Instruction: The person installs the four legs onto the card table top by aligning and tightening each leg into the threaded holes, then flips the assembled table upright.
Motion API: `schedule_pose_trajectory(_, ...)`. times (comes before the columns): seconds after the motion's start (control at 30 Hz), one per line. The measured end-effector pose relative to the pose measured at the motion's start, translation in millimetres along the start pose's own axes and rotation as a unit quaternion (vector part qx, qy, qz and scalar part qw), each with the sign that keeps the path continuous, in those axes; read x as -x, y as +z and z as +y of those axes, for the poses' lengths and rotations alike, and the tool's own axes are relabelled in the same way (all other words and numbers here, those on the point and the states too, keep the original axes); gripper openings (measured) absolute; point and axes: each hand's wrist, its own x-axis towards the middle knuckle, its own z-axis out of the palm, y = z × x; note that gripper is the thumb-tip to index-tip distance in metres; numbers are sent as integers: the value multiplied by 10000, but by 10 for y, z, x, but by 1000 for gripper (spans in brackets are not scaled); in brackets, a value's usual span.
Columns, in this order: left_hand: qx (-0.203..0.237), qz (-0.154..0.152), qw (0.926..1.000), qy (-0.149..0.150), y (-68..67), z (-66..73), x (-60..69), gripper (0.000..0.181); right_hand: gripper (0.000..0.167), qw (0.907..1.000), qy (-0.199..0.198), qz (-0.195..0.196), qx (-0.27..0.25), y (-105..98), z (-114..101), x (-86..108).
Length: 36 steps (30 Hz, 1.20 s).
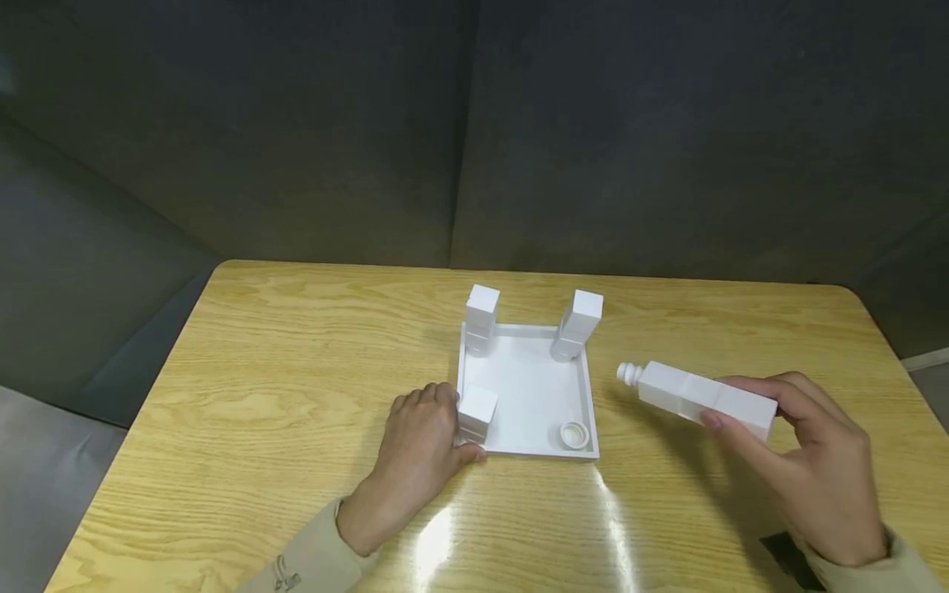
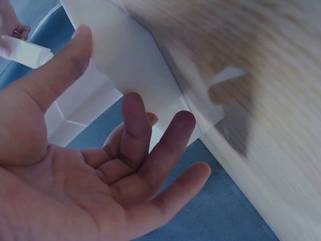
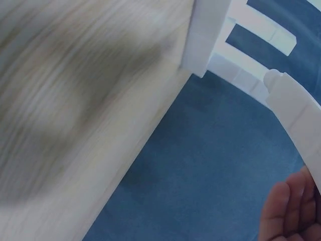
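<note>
A white square tabletop (image 1: 530, 387) with raised rims lies upside down on the wooden table. White block legs stand upright at three corners: far left (image 1: 482, 317), far right (image 1: 578, 324) and near left (image 1: 477, 413). At the near right corner is a round socket (image 1: 574, 435). My left hand (image 1: 418, 441) holds the near left corner, thumb on the front rim, fingers along the left side. In the air to the right, my right hand (image 1: 823, 461) grips a loose white leg (image 1: 704, 399) by its plain end; the ridged screw end (image 1: 630, 374) points left toward the tabletop.
The wooden table (image 1: 282, 395) extends around the tabletop on every side. Dark grey panels (image 1: 296, 140) rise behind its far edge. A small black object (image 1: 792, 560) shows beside the right wrist.
</note>
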Motion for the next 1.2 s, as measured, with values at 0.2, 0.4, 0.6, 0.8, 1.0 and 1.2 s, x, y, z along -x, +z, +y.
schedule_pose_trajectory(0.2, -35, 5, 10000, -4, 12, 1, 3, 73, 42, 9993, 98, -213, -308, 69, -79, -66)
schedule_pose_trajectory(0.4, -78, 9, 10000, -35, 8, 7, 1, 73, 40, 9965, -362, -250, -714, 181, -109, -115)
schedule_pose_trajectory(0.6, -44, -54, 10000, -64, 2, 6, -4, 72, 36, 9949, -578, -296, -777, 281, -124, -194)
schedule_pose_trajectory(0.8, 5, -47, 10000, 9, 19, -1, -2, 73, 37, 9956, -676, -630, -129, 367, -156, -274)
schedule_pose_trajectory(1.0, 25, -101, 9999, -57, 16, -1, -16, 74, 37, 9886, -970, -1154, 15, 420, -193, -329)
schedule_pose_trajectory(1.2, 35, -186, 9997, -146, 11, -2, -7, 74, 30, 9796, -1250, -1541, 307, 458, -267, -352)
